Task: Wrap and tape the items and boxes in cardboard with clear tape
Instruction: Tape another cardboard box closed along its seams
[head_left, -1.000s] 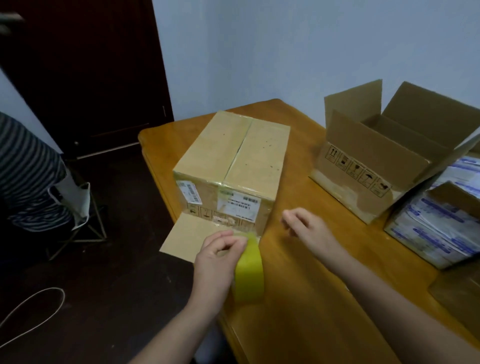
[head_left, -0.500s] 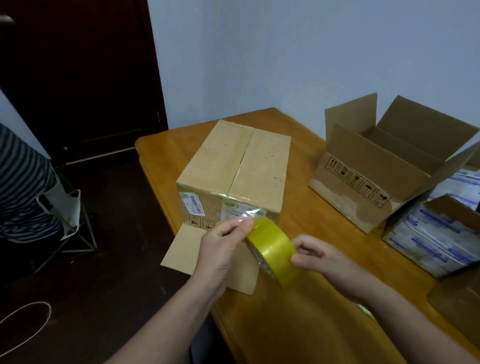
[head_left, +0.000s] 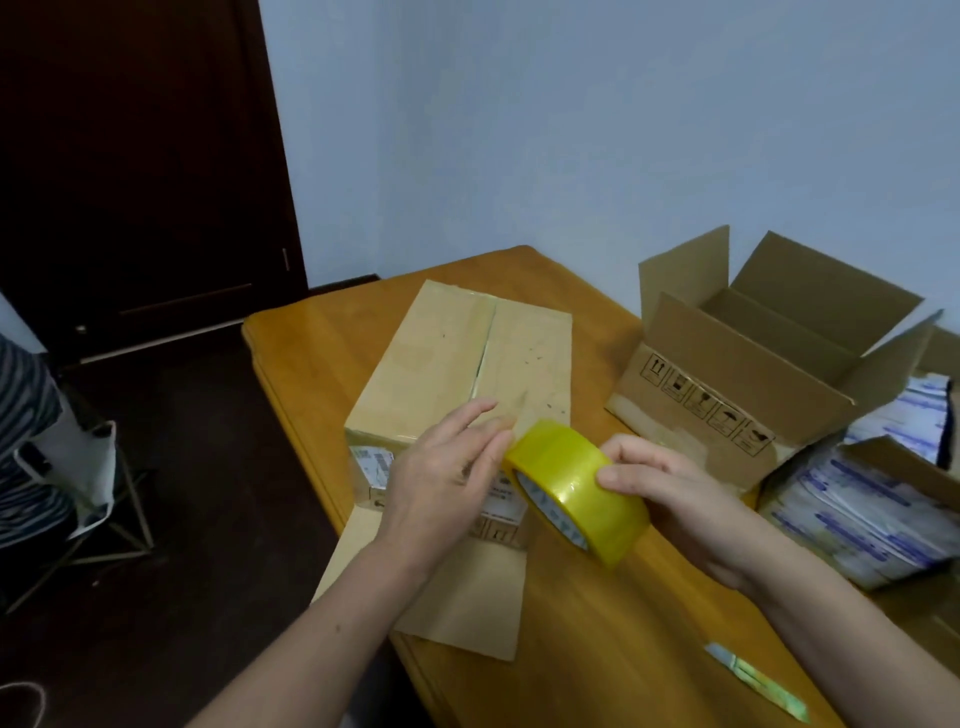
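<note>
— Position of the tape?
— Yellow-tinted clear tape roll (head_left: 576, 491) held above the wooden counter (head_left: 322, 358), in front of the taped brown cardboard box (head_left: 467, 364).
— Fingers?
— Right hand (head_left: 675, 499) grips the roll. Left hand (head_left: 441, 483) fingers (head_left: 483, 410) nearly straight, touching its rim; any pinch cannot be told.

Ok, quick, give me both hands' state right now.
Left hand: open, straight fingers touching the tape roll.
Right hand: holds the tape roll, fingers curled round it.
</note>
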